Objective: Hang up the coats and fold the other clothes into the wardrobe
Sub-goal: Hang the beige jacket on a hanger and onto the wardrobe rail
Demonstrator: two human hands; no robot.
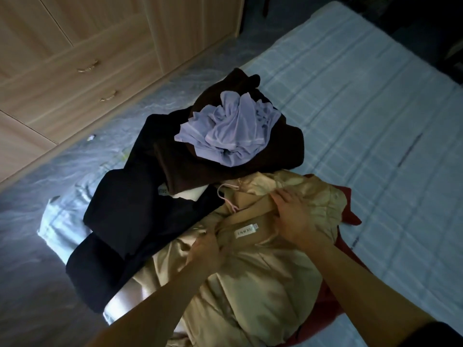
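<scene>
Bed [363,101]: lay under a pale blue checked sheet, carrying the whole heap of clothes near its corner.
Wardrobe [75,46]: stood just beside the bed, light wood, doors closed, two drawers with metal handles.
Beige coat [253,276]: was spread nearest the person, lining up, a white label at the collar, with a pink hanger [226,196] poking out at the neck.
Dark coat [125,221]: lay left of the beige one, reaching the bed's edge.
Brown garment [200,169]: was folded loosely behind them.
Red garment [350,209]: showed from under the beige coat's right side.
Lilac top [233,131]: sat crumpled on the brown garment.
Right hand [298,219]: gripped the beige coat's collar.
Left hand [208,249]: clutched the coat's fabric by the collar.
</scene>
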